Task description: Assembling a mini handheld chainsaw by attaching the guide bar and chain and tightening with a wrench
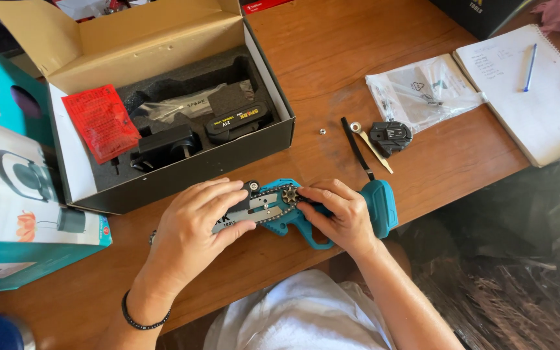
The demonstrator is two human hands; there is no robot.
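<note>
An open black box with foam sits at the back left of the wooden table, a red packet lying at its left end; a teal carton stands left of it, a clear bag and notebook to the right. At the near edge lies a teal mini chainsaw, chain exposed. The left hand presses flat on its bar, fingers spread; the right hand grips the body, fingertips pinching at the sprocket.
</note>
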